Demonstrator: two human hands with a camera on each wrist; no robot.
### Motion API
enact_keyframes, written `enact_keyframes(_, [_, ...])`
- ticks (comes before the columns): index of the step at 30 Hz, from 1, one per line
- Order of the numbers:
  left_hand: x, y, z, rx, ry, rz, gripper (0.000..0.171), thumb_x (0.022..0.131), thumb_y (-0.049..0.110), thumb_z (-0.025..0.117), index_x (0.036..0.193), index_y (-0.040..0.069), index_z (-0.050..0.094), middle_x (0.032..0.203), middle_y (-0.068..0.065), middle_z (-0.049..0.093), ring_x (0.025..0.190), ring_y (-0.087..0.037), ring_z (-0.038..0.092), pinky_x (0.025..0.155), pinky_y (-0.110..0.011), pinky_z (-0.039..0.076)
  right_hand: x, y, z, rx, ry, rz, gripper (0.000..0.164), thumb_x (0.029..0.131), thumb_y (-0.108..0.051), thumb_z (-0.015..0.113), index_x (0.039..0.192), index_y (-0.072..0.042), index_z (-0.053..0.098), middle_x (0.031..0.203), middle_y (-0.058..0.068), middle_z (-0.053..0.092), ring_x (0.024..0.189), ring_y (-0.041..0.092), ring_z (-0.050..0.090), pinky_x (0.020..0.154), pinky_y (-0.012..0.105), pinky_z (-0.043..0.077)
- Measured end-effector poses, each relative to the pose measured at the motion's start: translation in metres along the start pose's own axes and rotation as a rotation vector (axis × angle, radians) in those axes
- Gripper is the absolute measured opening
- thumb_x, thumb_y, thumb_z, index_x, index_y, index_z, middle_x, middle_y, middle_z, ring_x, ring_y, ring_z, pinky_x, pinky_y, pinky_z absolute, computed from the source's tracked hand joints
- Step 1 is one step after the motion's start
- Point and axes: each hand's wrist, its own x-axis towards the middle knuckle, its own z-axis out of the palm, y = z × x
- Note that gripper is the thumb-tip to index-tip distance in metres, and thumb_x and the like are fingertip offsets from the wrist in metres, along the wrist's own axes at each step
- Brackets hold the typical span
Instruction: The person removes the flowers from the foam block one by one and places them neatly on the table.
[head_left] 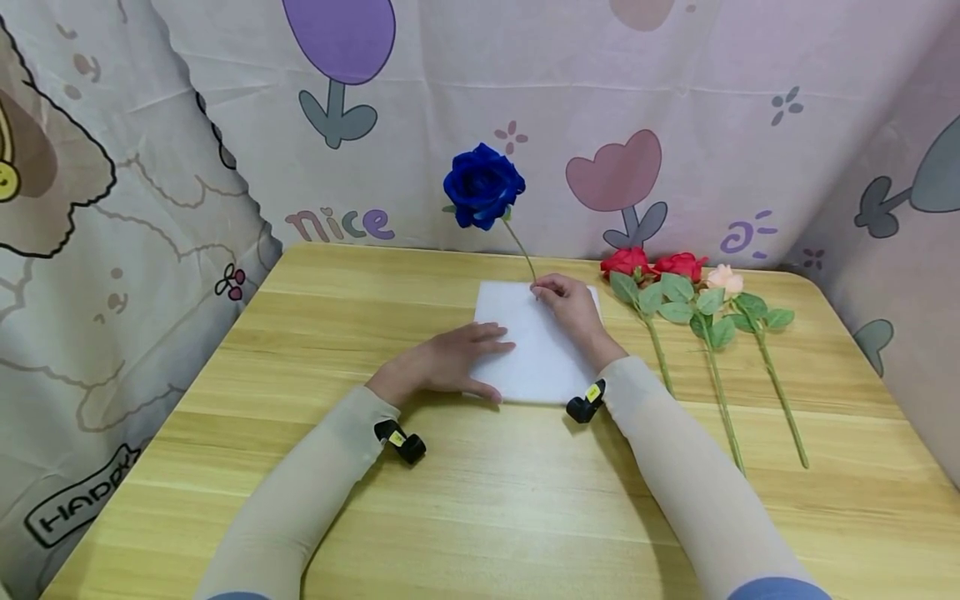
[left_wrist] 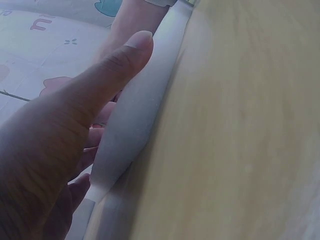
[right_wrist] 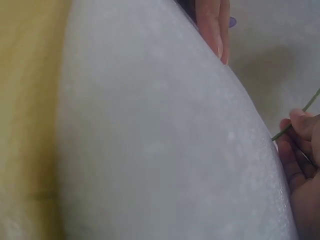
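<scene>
A blue artificial rose [head_left: 483,187] stands up beyond the far side of a white foam-like block [head_left: 536,367], its thin green stem leaning to the left. My right hand [head_left: 573,310] pinches the stem low down, at the block's far edge; the right wrist view shows the stem [right_wrist: 312,100] between thumb and fingers. Whether the stem's lower end goes into the block is hidden. On the block's left side rests my left hand [head_left: 453,360], fingers spread, with the thumb by the near edge. The left wrist view shows that thumb [left_wrist: 135,47] beside the block's side face [left_wrist: 135,115].
To the right lie two red roses [head_left: 626,262] [head_left: 681,266] and a pale pink rose [head_left: 725,279], their long green stems [head_left: 780,392] pointing toward me. The wooden table [head_left: 300,350] meets a printed cloth [head_left: 435,100] behind it.
</scene>
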Motion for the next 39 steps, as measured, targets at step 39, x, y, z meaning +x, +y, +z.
enact_keyframes(39, [-0.0039, -0.0002, 0.0002, -0.124, 0.043, -0.041, 0.096, 0.072, 0.082, 0.059, 0.150, 0.027, 0.042, 0.160, -0.001, 0.026, 0.145, -0.023, 0.024, 0.115, -0.039, 0.026, -0.0041, -0.0003, 0.0007, 0.248, 0.122, -0.053, 0.021, 0.095, -0.012, 0.066, 0.107, 0.003, 0.072, 0.103, 0.015, 0.072, 0.089, 0.011, 0.065, 0.081, 0.024, 0.052])
